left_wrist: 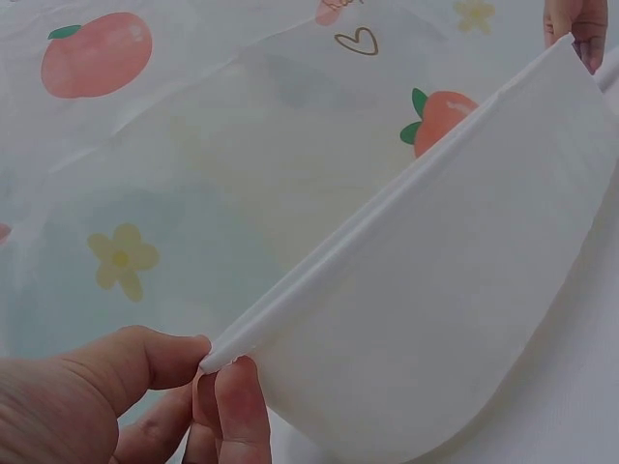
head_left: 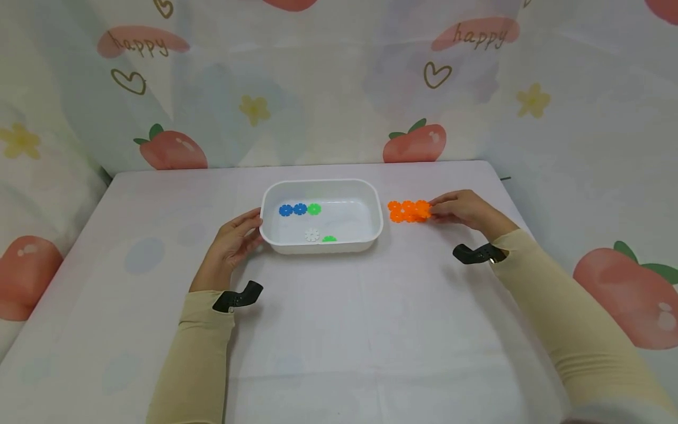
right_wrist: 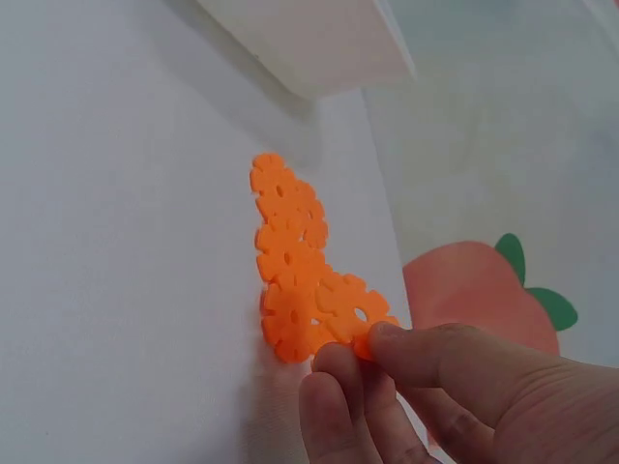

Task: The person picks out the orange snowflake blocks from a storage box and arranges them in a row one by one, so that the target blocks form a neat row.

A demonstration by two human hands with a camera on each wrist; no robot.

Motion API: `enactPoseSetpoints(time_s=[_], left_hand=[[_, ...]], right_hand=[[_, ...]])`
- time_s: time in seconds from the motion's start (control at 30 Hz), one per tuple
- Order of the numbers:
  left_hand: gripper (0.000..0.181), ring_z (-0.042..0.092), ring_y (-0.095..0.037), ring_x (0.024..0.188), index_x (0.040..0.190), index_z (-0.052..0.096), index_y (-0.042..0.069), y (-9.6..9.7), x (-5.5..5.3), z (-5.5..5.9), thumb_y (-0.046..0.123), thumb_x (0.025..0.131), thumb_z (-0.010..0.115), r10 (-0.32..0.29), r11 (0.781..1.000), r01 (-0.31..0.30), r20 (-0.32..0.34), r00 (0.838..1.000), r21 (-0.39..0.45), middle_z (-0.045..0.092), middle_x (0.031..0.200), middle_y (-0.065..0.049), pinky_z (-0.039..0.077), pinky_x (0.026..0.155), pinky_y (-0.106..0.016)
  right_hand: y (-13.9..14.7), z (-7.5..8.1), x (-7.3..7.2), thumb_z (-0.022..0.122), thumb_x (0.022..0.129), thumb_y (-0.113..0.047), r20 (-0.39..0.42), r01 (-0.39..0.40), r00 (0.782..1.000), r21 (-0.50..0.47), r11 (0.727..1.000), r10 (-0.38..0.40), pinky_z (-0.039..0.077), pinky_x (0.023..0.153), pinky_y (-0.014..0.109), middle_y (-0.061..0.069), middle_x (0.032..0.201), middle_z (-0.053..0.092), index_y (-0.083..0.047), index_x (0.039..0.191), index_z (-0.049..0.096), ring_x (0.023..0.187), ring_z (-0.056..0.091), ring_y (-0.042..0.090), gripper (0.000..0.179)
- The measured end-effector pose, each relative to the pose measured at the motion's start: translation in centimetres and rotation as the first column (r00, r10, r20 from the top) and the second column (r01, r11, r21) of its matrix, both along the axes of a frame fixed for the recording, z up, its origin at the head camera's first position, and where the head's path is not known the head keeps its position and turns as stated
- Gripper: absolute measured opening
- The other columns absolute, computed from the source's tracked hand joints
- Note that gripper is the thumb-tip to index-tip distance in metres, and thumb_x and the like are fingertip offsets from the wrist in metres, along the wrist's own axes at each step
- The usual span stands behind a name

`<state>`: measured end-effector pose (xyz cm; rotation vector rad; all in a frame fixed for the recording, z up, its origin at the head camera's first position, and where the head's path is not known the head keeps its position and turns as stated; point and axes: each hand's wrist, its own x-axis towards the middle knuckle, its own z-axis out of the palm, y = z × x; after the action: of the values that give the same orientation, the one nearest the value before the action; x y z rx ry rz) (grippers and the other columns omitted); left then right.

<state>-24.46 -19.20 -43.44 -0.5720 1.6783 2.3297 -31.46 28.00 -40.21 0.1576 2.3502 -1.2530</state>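
Note:
My left hand point(head_left: 231, 244) grips the left end of a white plastic tray point(head_left: 352, 215); in the left wrist view its thumb and fingers pinch the rim. Blue flower-shaped discs point(head_left: 297, 212) and a green disc point(head_left: 317, 211) lie in a row inside. A whitish disc point(head_left: 309, 238) and another green disc point(head_left: 329, 239), partly hidden by the front wall, are near the tray's front. Right of the tray, my right hand point(head_left: 466, 210) pinches the end of a cluster of joined orange flower discs point(right_wrist: 280, 237) between thumb and fingers, close over the table.
A white cloth covers the table point(head_left: 318, 330). Behind it hangs a curtain point(head_left: 328, 100) printed with peaches, hearts and flowers. A black wrist mount point(head_left: 238, 297) sits on my left sleeve and another black mount point(head_left: 477, 254) on my right.

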Motion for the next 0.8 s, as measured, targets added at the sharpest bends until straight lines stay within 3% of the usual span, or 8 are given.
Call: enactPoseSetpoints(time_s=[0.23,0.43,0.8], left_hand=[[0.044,0.061,-0.013,0.100,0.138,0.058,0.014,0.0,-0.1,-0.2,0.010,0.095,0.065,0.000,1.000,0.000,0.006,1.000,-0.004,0.060,0.118,0.001,0.058,0.070,-0.018],[0.044,0.062,-0.013,0.098,0.138,0.057,0.013,0.0,-0.2,-0.4,0.009,0.095,0.065,0.002,1.000,-0.002,0.000,1.000,0.003,0.060,0.119,0.000,0.058,0.068,-0.018],[0.043,0.061,-0.014,0.098,0.137,0.058,0.014,0.0,-0.2,-0.2,0.012,0.094,0.066,0.006,1.000,-0.006,0.000,1.000,-0.018,0.060,0.114,0.002,0.058,0.069,-0.018]], right_hand=[[0.6,-0.6,0.0,0.061,0.098,-0.018,0.008,0.023,1.000,-0.004,1.000,-0.023,0.057,0.085,0.022,0.027,0.141,0.046,0.007,0.140,0.047,0.087,0.066,0.012,0.051],[1.1,-0.8,-0.1,0.059,0.099,-0.018,0.037,0.027,0.999,-0.029,0.999,-0.026,0.056,0.087,0.023,0.028,0.143,0.042,0.008,0.143,0.041,0.086,0.066,0.009,0.054],[1.4,-1.7,-0.6,0.061,0.098,-0.015,0.038,0.068,0.997,-0.040,0.997,-0.067,0.057,0.084,0.023,0.023,0.129,0.054,0.010,0.141,0.043,0.081,0.067,0.007,0.053]])
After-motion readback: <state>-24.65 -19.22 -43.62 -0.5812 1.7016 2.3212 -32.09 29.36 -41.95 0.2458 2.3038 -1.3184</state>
